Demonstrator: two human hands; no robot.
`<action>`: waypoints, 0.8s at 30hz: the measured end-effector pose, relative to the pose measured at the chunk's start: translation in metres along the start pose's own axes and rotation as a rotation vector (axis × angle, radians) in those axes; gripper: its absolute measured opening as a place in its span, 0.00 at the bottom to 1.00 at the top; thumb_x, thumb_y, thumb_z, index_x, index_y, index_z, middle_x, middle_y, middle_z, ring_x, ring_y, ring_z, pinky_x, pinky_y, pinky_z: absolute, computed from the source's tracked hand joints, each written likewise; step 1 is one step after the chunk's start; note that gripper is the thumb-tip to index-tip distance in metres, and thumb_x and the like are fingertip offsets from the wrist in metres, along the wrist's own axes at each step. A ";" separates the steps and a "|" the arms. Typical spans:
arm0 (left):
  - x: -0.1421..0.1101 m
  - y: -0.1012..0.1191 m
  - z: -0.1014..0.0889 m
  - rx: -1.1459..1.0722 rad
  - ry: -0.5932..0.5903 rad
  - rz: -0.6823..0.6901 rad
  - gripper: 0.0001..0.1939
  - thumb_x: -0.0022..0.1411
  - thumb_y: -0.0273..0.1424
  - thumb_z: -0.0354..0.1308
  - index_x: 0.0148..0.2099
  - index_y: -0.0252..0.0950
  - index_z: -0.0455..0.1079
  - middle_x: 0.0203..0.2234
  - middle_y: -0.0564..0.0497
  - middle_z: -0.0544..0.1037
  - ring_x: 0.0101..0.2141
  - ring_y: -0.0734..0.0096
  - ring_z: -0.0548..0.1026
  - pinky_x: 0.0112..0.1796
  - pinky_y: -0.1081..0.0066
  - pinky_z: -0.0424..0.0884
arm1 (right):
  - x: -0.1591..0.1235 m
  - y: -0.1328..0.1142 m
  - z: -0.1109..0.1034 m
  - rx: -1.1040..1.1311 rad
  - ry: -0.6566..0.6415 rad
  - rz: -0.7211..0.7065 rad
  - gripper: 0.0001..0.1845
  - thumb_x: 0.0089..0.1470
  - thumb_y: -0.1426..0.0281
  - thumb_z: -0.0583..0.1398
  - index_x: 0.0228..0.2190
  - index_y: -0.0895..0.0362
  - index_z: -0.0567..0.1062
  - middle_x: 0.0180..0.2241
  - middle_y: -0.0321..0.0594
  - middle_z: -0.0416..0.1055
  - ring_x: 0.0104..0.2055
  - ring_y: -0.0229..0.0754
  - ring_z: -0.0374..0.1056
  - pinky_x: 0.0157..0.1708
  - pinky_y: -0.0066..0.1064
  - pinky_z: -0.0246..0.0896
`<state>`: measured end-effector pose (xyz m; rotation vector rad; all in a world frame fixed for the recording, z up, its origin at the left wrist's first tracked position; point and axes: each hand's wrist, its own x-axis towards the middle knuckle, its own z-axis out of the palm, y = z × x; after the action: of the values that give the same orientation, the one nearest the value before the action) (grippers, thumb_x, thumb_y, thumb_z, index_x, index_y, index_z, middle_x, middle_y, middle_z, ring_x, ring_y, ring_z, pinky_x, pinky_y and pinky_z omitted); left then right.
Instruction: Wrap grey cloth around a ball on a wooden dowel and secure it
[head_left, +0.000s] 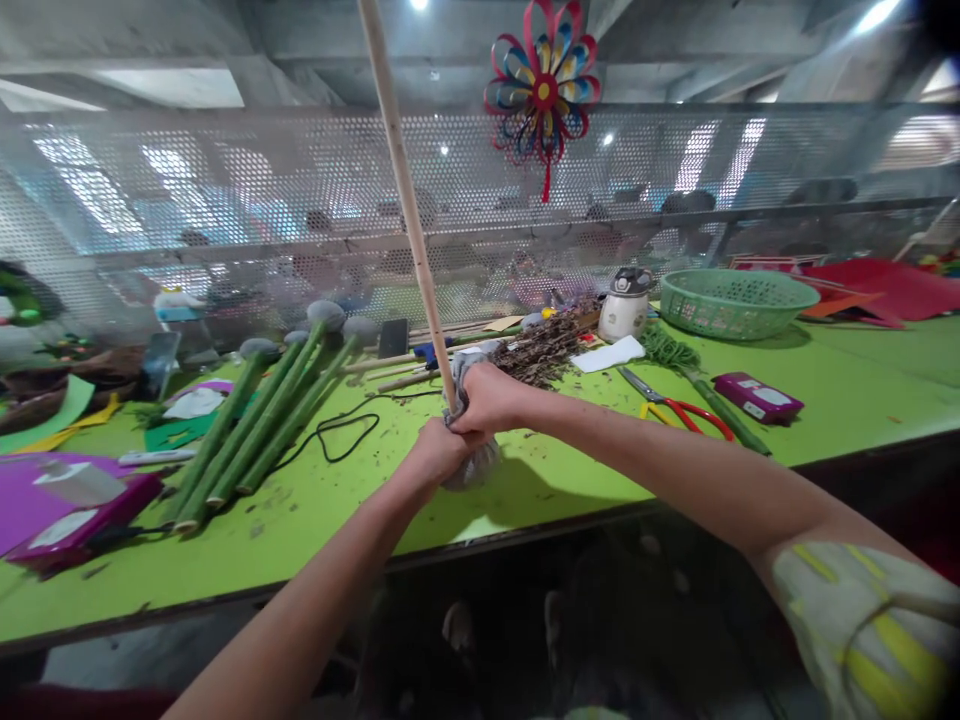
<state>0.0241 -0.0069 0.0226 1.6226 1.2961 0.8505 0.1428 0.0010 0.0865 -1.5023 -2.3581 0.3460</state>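
A pale wooden stick [409, 190] stands nearly upright, leaning a little to the left. Grey cloth [474, 472] is bunched around its lower end and bulges out below my hands, close to the table top. My left hand [441, 448] is closed around the gathered cloth at the stick's base. Pressed against it, my right hand [489, 396] grips the cloth just above and to the right. The fingertips of both hands are largely hidden. To the left lie several green-wrapped sticks [255, 430] with grey rounded heads [327, 316].
Scissors [675, 408], a purple box [757, 397] and a green-wrapped stem [727, 415] lie right. Behind are dried stalks [544, 350], a white jar [624, 310] and a green basket [739, 305]. A black cord [337, 425] loops left; another purple box [82, 525] sits front left.
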 end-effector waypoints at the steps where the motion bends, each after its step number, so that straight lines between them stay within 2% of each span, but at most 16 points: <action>1: 0.001 0.002 -0.001 -0.012 -0.015 0.018 0.19 0.44 0.36 0.65 0.38 0.30 0.75 0.33 0.45 0.78 0.34 0.59 0.73 0.35 0.65 0.69 | 0.000 0.000 0.000 0.021 0.030 0.007 0.08 0.36 0.70 0.62 0.16 0.63 0.73 0.15 0.39 0.61 0.21 0.38 0.59 0.19 0.28 0.52; 4: 0.003 0.004 -0.004 -0.076 -0.080 0.042 0.22 0.42 0.35 0.67 0.41 0.32 0.74 0.35 0.46 0.78 0.35 0.60 0.73 0.37 0.65 0.70 | 0.000 -0.001 0.003 0.073 0.103 0.050 0.06 0.34 0.71 0.62 0.15 0.63 0.72 0.15 0.38 0.61 0.21 0.37 0.58 0.19 0.28 0.52; 10: 0.011 -0.006 -0.005 -0.233 -0.134 -0.042 0.20 0.40 0.30 0.66 0.39 0.32 0.73 0.31 0.49 0.78 0.32 0.64 0.73 0.35 0.68 0.70 | 0.004 0.007 0.015 0.203 0.147 0.092 0.09 0.32 0.72 0.64 0.11 0.60 0.67 0.15 0.36 0.60 0.22 0.37 0.59 0.19 0.27 0.52; 12: 0.014 -0.009 -0.005 -0.283 -0.140 -0.039 0.17 0.42 0.30 0.66 0.37 0.32 0.73 0.31 0.49 0.77 0.32 0.66 0.73 0.35 0.70 0.70 | 0.009 0.017 0.017 0.405 0.088 0.096 0.11 0.31 0.72 0.65 0.13 0.60 0.67 0.15 0.34 0.61 0.21 0.35 0.59 0.18 0.26 0.53; 14: 0.016 -0.010 -0.006 -0.327 -0.181 -0.059 0.14 0.44 0.31 0.65 0.36 0.32 0.73 0.31 0.49 0.78 0.30 0.68 0.73 0.34 0.71 0.70 | 0.017 0.030 0.019 0.776 0.003 0.079 0.10 0.34 0.71 0.66 0.17 0.60 0.68 0.17 0.33 0.64 0.20 0.34 0.59 0.17 0.25 0.54; 16: 0.019 -0.010 -0.007 -0.372 -0.227 -0.120 0.14 0.45 0.32 0.65 0.36 0.32 0.73 0.30 0.48 0.78 0.29 0.68 0.74 0.31 0.71 0.71 | 0.024 0.044 0.020 1.163 -0.002 0.043 0.08 0.41 0.70 0.65 0.24 0.59 0.70 0.21 0.34 0.68 0.21 0.33 0.62 0.19 0.24 0.58; 18: 0.023 -0.008 -0.007 -0.438 -0.270 -0.195 0.14 0.46 0.32 0.64 0.37 0.30 0.73 0.29 0.46 0.79 0.27 0.67 0.75 0.30 0.70 0.72 | 0.028 0.057 0.021 1.327 0.048 0.066 0.08 0.44 0.69 0.64 0.26 0.59 0.71 0.23 0.36 0.70 0.23 0.33 0.64 0.22 0.25 0.62; 21: 0.032 -0.007 -0.007 -0.575 -0.298 -0.266 0.14 0.47 0.29 0.63 0.38 0.29 0.74 0.30 0.44 0.79 0.28 0.65 0.77 0.31 0.69 0.73 | 0.024 0.069 0.024 1.130 0.122 0.168 0.13 0.47 0.65 0.65 0.22 0.61 0.71 0.20 0.37 0.68 0.22 0.35 0.64 0.21 0.26 0.60; 22: 0.036 -0.008 -0.007 -0.615 -0.288 -0.282 0.13 0.47 0.28 0.63 0.38 0.29 0.74 0.29 0.44 0.80 0.27 0.65 0.77 0.31 0.69 0.74 | 0.019 0.071 0.026 1.031 0.147 0.162 0.14 0.48 0.64 0.64 0.21 0.62 0.71 0.20 0.38 0.68 0.22 0.35 0.63 0.21 0.26 0.60; 24: 0.042 -0.010 -0.008 -0.676 -0.248 -0.314 0.11 0.47 0.27 0.63 0.36 0.30 0.74 0.27 0.46 0.80 0.26 0.66 0.77 0.30 0.69 0.74 | 0.007 0.073 0.029 0.884 0.170 0.041 0.15 0.50 0.61 0.63 0.26 0.62 0.73 0.24 0.39 0.70 0.26 0.36 0.65 0.25 0.28 0.61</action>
<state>0.0224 0.0361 0.0158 0.9265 0.9151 0.7530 0.1888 0.0372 0.0342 -1.0735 -1.6627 1.0498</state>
